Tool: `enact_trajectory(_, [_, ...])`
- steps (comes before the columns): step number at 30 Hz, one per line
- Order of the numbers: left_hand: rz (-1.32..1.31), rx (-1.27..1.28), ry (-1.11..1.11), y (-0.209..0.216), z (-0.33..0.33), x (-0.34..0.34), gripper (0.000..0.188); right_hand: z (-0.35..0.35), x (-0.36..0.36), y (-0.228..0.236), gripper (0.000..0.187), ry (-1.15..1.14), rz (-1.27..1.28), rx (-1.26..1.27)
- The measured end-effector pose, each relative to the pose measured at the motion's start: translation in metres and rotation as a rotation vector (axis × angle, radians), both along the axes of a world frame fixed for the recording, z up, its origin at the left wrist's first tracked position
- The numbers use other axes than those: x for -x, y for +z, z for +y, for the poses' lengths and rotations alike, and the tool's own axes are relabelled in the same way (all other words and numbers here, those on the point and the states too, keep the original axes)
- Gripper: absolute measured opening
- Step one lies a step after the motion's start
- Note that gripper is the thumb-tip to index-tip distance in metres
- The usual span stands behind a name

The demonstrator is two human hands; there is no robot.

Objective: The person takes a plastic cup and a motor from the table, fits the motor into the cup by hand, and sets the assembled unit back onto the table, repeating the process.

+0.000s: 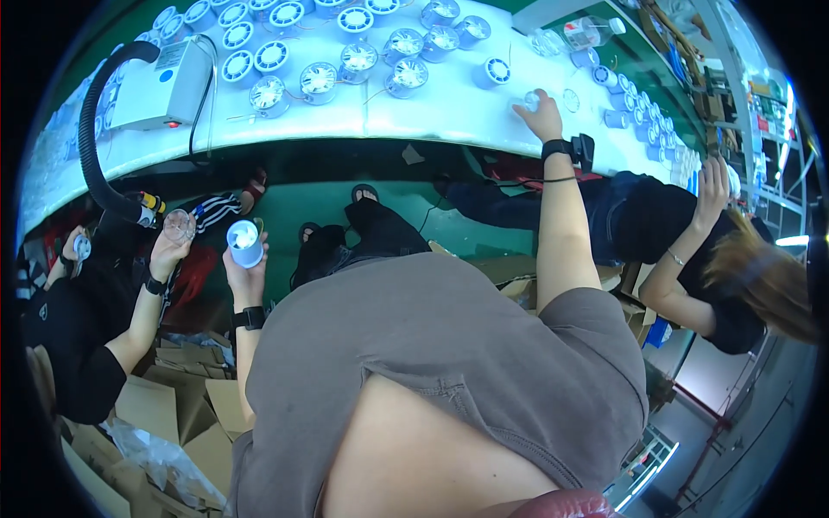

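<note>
My left hand [246, 281] is wrapped round a light-blue cylindrical fan housing [245, 245], held away from the table with its open end up and white parts inside. My right hand [544, 119] reaches over the white table [458, 116], its fingers curled round a small clear round piece [531, 101], partly hidden by the fingers. Beside it on the table lies a clear disc [571, 100]. Left of that hand stands a blue cylinder with a slotted white top [496, 72]. Several cylinders with clear finned tops [318, 82] stand farther left.
A white box [164, 86] with a black flexible hose [89, 129] stands at the table's left. A co-worker's hand [168, 255] at left holds a clear round part. Another person [691, 233] works at right. A clear bottle [594, 33] lies at the back; cardboard boxes [177, 401] fill the lower left.
</note>
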State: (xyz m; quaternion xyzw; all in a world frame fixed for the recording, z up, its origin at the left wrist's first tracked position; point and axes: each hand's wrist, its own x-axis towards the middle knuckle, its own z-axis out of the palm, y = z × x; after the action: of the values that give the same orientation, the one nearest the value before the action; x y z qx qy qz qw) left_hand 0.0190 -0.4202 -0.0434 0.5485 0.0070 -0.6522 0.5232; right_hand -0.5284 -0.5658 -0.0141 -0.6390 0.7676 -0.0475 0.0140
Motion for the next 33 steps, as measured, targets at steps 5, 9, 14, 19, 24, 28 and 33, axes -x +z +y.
enact_trajectory(5, [0.243,0.103,-0.053,0.034,-0.008,0.01,0.04,0.006,-0.042,0.03,0.06,-0.695,-1.589,0.086])
enact_trajectory(9, [0.515,0.454,-0.277,0.057,-0.01,0.019,0.044,0.043,-0.143,0.046,0.047,-0.224,-2.624,-0.445])
enact_trajectory(14, [0.306,0.451,-0.12,0.091,0.006,0.009,0.047,0.052,-0.267,0.023,0.05,-0.16,-2.697,-1.078])
enact_trajectory(19, [0.359,0.606,0.122,0.095,0.061,-0.026,0.046,0.046,-0.372,-0.012,0.047,-0.02,-2.461,-1.52])
enact_trajectory(24, [0.161,0.332,0.549,0.102,0.108,-0.039,0.045,0.028,-0.459,-0.067,0.045,-0.155,-2.131,-1.925])
enact_trajectory(28, [0.163,0.424,0.654,0.089,0.144,-0.053,0.044,0.026,-0.519,-0.076,0.04,-0.429,-1.899,-1.708])
enact_trajectory(33, [0.136,0.509,0.741,0.085,0.169,-0.058,0.043,0.022,-0.585,-0.092,0.034,-0.608,-1.873,-1.549])
